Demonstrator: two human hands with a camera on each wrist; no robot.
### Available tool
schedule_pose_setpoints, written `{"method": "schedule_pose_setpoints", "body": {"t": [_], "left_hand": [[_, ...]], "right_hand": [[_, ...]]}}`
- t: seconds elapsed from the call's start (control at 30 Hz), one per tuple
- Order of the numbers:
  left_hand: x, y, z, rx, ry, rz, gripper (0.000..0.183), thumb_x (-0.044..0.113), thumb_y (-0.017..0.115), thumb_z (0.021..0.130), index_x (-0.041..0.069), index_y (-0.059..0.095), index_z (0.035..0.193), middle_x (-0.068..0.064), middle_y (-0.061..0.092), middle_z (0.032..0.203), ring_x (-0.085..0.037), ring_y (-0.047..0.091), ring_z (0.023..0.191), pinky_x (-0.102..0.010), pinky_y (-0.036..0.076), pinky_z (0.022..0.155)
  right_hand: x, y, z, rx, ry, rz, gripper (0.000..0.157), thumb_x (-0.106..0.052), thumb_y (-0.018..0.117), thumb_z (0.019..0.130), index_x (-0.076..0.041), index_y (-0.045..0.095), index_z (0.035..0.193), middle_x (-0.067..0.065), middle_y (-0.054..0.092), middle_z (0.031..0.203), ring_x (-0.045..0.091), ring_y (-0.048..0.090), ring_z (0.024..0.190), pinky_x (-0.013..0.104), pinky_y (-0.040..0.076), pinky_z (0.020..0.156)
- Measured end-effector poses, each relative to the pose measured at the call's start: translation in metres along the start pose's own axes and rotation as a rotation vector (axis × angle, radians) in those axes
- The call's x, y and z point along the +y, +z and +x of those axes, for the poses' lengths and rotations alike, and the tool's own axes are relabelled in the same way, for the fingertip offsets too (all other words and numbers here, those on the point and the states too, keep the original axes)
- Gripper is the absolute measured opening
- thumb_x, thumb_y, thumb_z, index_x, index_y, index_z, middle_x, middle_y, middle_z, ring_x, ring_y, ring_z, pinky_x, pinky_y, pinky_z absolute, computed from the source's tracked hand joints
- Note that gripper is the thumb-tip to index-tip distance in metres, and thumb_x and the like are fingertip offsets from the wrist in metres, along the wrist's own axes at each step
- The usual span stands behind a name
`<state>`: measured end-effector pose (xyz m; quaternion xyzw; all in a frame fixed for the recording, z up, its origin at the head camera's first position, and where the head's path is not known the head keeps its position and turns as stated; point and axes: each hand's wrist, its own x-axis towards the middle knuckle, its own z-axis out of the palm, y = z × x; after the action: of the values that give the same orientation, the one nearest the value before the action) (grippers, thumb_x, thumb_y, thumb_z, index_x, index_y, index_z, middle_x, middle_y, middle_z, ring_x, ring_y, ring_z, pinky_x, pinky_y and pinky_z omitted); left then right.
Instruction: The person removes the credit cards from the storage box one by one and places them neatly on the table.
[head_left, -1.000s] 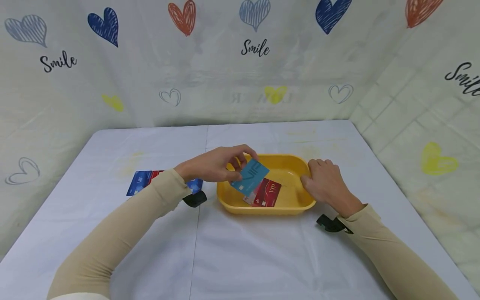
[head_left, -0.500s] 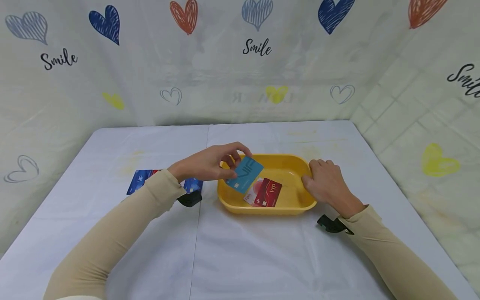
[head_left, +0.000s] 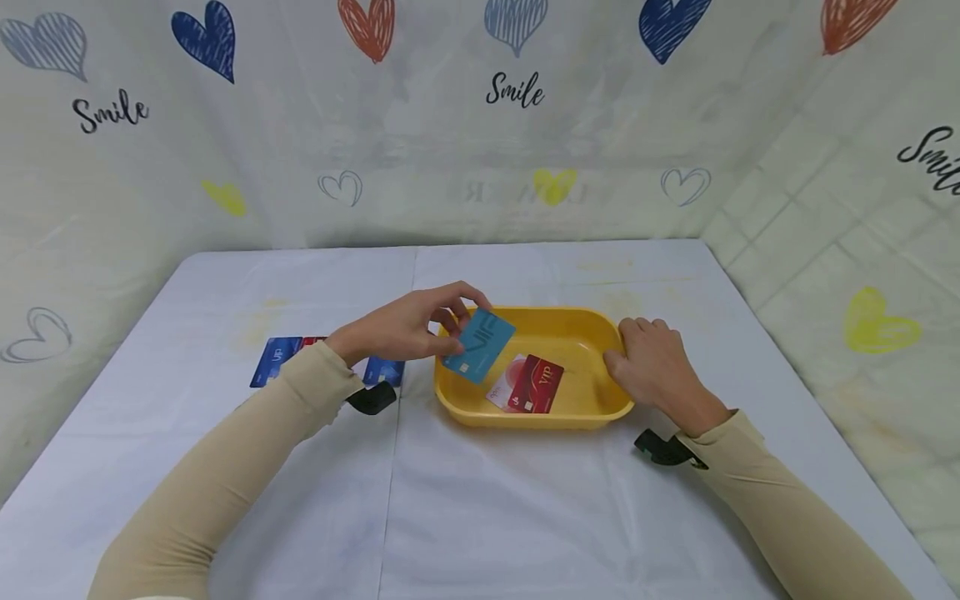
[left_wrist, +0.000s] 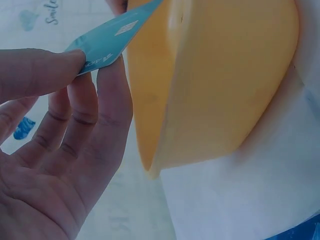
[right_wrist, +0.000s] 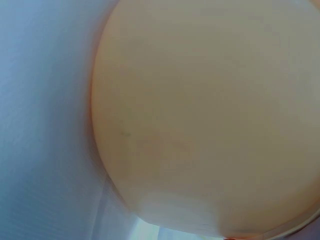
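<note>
Holds a teal card in the left hand, tilted above the left end of a yellow tray, printed face up. Pinches it along the outer edge between thumb and fingertips, the gap no wider than the card; has the other fingers loosely bent, with nothing more in them. Seems to grip only the margin so as to leave most of the face uncovered. In the left wrist view, reaches over the tray's opening with the card's far end; cannot tell about contact with the wall.

At the tray's right end, grips the rim with the right hand, fingers bent over the edge, thumb close beside it. Probably steadies the tray this way. Cannot tell how tightly: in the right wrist view, little besides the outer wall.

Inside the tray, towards the near wall: a red card lying partly over a pale pink card, apparently in a loose overlap rather than a squared stack.

Left of the tray, on the white table: a blue card and a second blue card, perhaps placed for easy left-hand reach, with a bit of red between, partly hidden by the left sleeve.
</note>
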<state>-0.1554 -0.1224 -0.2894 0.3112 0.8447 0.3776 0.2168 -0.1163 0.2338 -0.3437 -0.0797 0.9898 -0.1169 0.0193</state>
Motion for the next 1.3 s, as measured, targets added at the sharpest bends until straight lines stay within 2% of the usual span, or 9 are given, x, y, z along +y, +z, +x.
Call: {"method": "schedule_pose_setpoints", "body": {"t": [0.2, 0.47, 0.73, 0.97, 1.3], "left_hand": [[-0.007, -0.003, -0.003, 0.031, -0.015, -0.027, 0.055, 0.012, 0.069, 0.093, 0.036, 0.051, 0.138, -0.004, 0.063, 0.126, -0.022, 0.069, 0.111, -0.039, 0.063, 0.092], [-0.016, -0.006, -0.004, 0.075, -0.019, -0.042, 0.056, 0.011, 0.07, 0.092, 0.031, 0.05, 0.14, -0.006, 0.063, 0.125, -0.024, 0.069, 0.111, -0.041, 0.063, 0.092], [-0.025, -0.012, -0.005, 0.103, -0.042, -0.089, 0.054, 0.011, 0.069, 0.093, 0.032, 0.05, 0.139, -0.006, 0.061, 0.125, -0.027, 0.067, 0.111, -0.04, 0.065, 0.085], [-0.033, -0.02, -0.006, 0.159, -0.061, -0.091, 0.058, 0.012, 0.072, 0.091, 0.027, 0.049, 0.142, -0.01, 0.059, 0.128, -0.03, 0.066, 0.117, -0.044, 0.064, 0.089], [-0.041, -0.03, -0.01, 0.222, -0.086, -0.153, 0.058, 0.014, 0.071, 0.092, 0.03, 0.049, 0.142, -0.008, 0.059, 0.126, -0.029, 0.064, 0.118, -0.045, 0.063, 0.093]], "right_hand": [[0.0, 0.0, 0.0, -0.004, 0.003, 0.004, 0.036, -0.024, 0.043, 0.097, 0.006, 0.058, 0.111, 0.017, 0.058, 0.092, 0.036, 0.047, 0.088, 0.047, 0.038, 0.079], [0.0, 0.0, 0.001, -0.01, 0.012, 0.01, 0.037, -0.024, 0.042, 0.097, 0.006, 0.058, 0.111, 0.017, 0.058, 0.092, 0.037, 0.047, 0.089, 0.048, 0.039, 0.08], [0.0, 0.001, 0.001, -0.009, 0.011, 0.011, 0.038, -0.023, 0.041, 0.097, 0.007, 0.057, 0.113, 0.019, 0.059, 0.094, 0.037, 0.047, 0.09, 0.049, 0.039, 0.081], [0.0, 0.0, 0.001, -0.007, 0.015, 0.017, 0.036, -0.022, 0.042, 0.097, 0.007, 0.057, 0.112, 0.018, 0.058, 0.093, 0.037, 0.047, 0.09, 0.048, 0.038, 0.081], [-0.003, 0.0, 0.001, -0.019, 0.025, 0.023, 0.038, -0.023, 0.043, 0.097, 0.007, 0.057, 0.115, 0.019, 0.059, 0.096, 0.037, 0.047, 0.092, 0.049, 0.039, 0.083]]}}
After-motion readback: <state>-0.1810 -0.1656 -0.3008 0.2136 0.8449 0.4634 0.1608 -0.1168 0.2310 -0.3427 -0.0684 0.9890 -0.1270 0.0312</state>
